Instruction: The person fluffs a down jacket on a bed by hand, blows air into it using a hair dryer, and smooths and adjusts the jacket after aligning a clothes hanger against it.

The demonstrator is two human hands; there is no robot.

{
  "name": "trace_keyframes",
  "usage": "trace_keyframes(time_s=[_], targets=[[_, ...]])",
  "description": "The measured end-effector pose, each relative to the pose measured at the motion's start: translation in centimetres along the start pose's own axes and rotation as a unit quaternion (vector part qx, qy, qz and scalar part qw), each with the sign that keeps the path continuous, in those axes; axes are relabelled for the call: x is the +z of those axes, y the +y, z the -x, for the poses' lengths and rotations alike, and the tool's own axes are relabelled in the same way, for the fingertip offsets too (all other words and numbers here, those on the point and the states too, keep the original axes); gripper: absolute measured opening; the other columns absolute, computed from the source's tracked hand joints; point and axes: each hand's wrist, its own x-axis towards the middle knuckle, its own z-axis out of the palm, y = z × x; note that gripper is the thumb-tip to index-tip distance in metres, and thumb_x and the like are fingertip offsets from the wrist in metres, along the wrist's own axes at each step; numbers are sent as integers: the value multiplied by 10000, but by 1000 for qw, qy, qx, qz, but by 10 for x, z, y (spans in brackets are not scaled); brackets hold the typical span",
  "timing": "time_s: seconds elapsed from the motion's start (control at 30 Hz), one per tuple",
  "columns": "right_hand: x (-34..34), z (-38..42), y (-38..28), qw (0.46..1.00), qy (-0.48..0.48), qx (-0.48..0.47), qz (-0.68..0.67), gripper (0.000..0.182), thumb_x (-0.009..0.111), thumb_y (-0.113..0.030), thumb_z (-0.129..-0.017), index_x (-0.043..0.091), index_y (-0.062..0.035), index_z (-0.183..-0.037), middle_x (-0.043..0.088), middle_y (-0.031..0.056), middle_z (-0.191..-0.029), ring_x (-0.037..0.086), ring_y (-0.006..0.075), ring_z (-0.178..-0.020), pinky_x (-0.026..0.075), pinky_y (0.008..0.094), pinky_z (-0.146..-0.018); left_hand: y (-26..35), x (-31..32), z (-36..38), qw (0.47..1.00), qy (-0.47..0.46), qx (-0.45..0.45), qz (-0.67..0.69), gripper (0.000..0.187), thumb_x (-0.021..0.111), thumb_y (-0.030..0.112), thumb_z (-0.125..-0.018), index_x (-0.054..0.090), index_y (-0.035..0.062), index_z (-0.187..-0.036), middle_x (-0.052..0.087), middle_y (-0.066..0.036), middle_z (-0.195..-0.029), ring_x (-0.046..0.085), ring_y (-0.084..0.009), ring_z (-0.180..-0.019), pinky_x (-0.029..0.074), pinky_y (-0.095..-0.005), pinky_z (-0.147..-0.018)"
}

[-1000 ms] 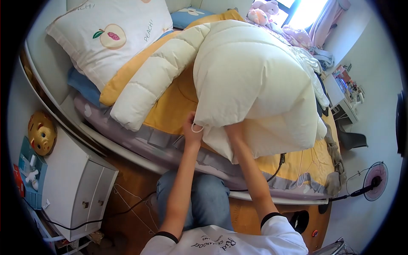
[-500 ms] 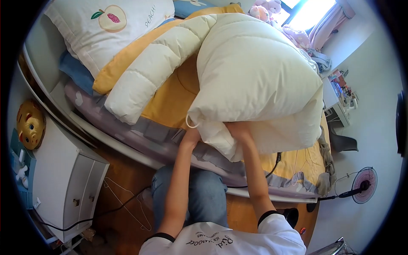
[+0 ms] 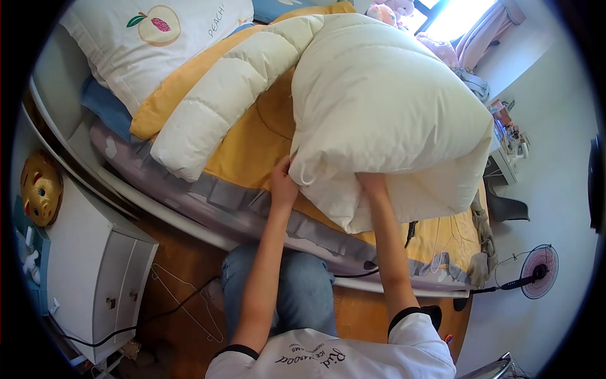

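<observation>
A puffy white duvet [image 3: 385, 95] lies bunched on the bed, with one long quilted edge stretching toward the pillow. At its near left corner my left hand [image 3: 284, 182] is closed, fingers pinching the fabric edge. My right hand [image 3: 371, 181] reaches under the duvet's upper fold, and its fingers are hidden inside the cloth. Beneath the duvet is a yellow bed cover [image 3: 243, 148] with a grey ruffled border.
A white pillow [image 3: 120, 54] with a peach print lies at the upper left. A white cabinet [image 3: 88, 265] stands left, a gold pig figure [image 3: 41, 189] on top. Wire hangers [image 3: 183, 300] and a black cable are on the floor. A fan [image 3: 538, 271] stands right.
My left hand has moved up along the duvet's corner, and the white loop there no longer shows. My right hand has shifted slightly right and deeper under the fold. The duvet's right side bulges farther right.
</observation>
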Motion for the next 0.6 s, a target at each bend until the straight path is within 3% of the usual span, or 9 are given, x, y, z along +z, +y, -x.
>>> trace_keyframes(time_s=[0.07,0.1,0.13,0.27,0.33,0.47,0.53,0.6], targets=[[-7,1,-15,1000,0,-21,21,375,565,-207,-758,521,-15,-1078,527,162,-1109,456,284,-1077,329,358,-918,-4,1,1,999,28,19,21,247,473,155,-855,506,-8,-1037,544,-42,-958,512,-125,-854,421,-266,-756],[-7,9,-31,998,-52,-25,20,340,558,-187,-757,538,-11,-1047,535,171,-1088,466,295,-1060,338,362,-906,-8,3,1,997,59,36,42,260,468,166,-859,503,-5,-1052,544,-46,-961,514,-134,-858,424,-275,-760],[-2,15,-41,994,-104,-28,19,306,551,-167,-756,555,-8,-1017,542,179,-1067,476,305,-1042,348,366,-894,-88,6,-22,982,91,141,81,255,468,169,-850,513,6,-1041,548,-51,-948,517,-136,-850,430,-277,-747],[31,25,-39,990,-77,-24,114,379,550,-192,-775,499,-8,-1103,514,176,-1119,442,316,-1083,308,370,-932,-63,-6,1,989,28,34,142,252,469,164,-847,507,7,-1041,545,-58,-952,516,-144,-858,428,-284,-756],[45,27,-25,998,26,-58,-21,372,538,-130,-761,489,-2,-1107,506,179,-1121,433,318,-1086,302,371,-940,-47,-3,7,987,19,25,157,250,469,161,-846,504,8,-1041,544,-61,-954,516,-148,-862,427,-288,-761],[81,11,39,989,53,-130,48,336,519,-67,-721,511,13,-1048,533,205,-1048,459,351,-1034,338,374,-894,-56,3,0,981,44,51,180,248,469,157,-843,499,9,-1040,541,-67,-958,515,-154,-869,426,-293,-769],[66,5,40,993,58,-98,-23,322,511,-54,-715,521,10,-1030,535,201,-1052,460,348,-1034,339,382,-892,-84,-14,-21,982,-11,151,-117,276,482,174,-844,471,11,-1067,528,-84,-999,504,-168,-908,417,-308,-811],[56,4,31,996,39,-72,-29,321,514,-75,-721,523,7,-1032,534,197,-1058,454,346,-1044,335,384,-897,-30,-8,-6,998,53,-25,28,301,476,190,-853,448,7,-1089,520,-93,-1011,495,-176,-927,413,-321,-834]])
